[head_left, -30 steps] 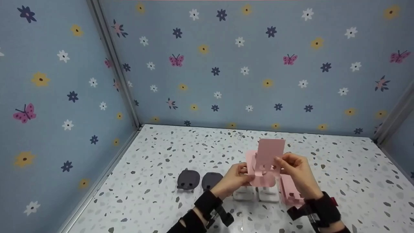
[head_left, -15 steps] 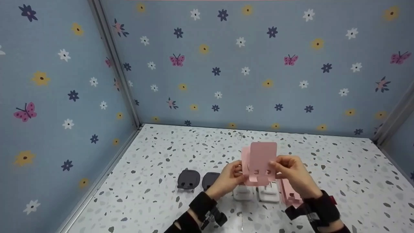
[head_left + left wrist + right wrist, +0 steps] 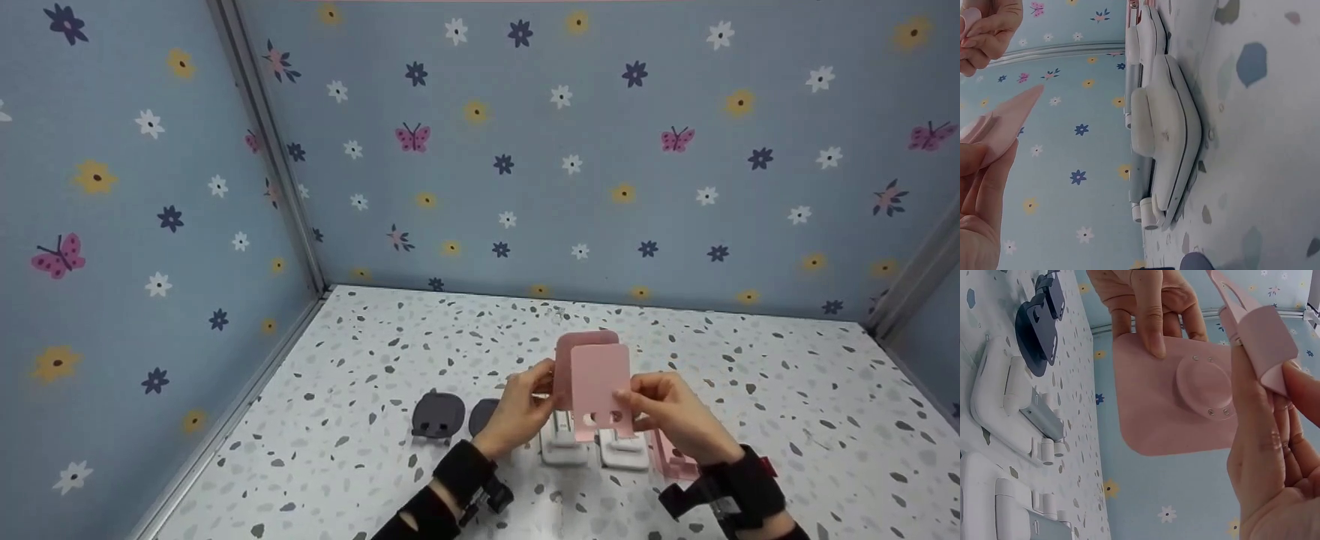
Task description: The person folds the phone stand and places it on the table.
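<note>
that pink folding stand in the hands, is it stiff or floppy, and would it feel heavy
Probably stiff: the pink stand keeps flat, straight-edged panels while the left hand and right hand pinch only its edges. Likely light, since fingertips alone hold it off the table. Its two panels meet at an angle, so it may swing at the hinge when lifted by one panel.

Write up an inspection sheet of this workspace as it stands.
Surface: speckled terrazzo-look tabletop.
Job's things: pink folding stand held above the table, two plates hinged.
Clutter: two dark grey stands, two white stands, another pink stand, all lying flat.
Grippers: left hand pinches the rear plate; right hand pinches the front plate's lower end.
Cables: nothing seen.
Surroundings: blue walls printed with flowers and butterflies; black wrist straps.
</note>
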Tool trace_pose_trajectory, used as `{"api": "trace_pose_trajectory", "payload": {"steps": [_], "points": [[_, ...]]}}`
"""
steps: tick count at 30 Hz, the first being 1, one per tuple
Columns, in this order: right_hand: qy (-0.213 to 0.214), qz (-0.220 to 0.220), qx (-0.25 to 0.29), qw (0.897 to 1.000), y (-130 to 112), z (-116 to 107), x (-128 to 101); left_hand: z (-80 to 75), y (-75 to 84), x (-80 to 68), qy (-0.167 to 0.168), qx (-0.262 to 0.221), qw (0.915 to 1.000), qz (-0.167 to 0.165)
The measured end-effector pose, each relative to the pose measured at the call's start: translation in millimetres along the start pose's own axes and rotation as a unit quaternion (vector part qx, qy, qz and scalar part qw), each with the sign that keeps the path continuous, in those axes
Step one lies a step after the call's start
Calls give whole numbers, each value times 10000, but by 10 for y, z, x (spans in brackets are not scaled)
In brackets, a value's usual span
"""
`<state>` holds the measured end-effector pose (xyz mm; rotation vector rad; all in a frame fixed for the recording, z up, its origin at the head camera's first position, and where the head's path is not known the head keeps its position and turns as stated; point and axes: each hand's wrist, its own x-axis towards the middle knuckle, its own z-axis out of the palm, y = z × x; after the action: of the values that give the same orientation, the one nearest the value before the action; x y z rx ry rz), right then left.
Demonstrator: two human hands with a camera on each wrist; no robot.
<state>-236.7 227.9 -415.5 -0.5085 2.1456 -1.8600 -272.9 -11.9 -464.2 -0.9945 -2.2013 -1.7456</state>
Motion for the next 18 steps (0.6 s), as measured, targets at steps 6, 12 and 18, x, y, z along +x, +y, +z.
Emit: {"api": "trace_pose_trajectory", "payload": {"steps": [6,12,18], "points": [[-263,140,92,9995,-1,18,-30,14,104,-7,164,374,9990,171],[-49,183,279,9994,-62,66,-38,-30,341,-19,104,274,9993,240],[826,170,-188,9963,-95,130,-41,-17,208,8,58,-187,9998,38]]}}
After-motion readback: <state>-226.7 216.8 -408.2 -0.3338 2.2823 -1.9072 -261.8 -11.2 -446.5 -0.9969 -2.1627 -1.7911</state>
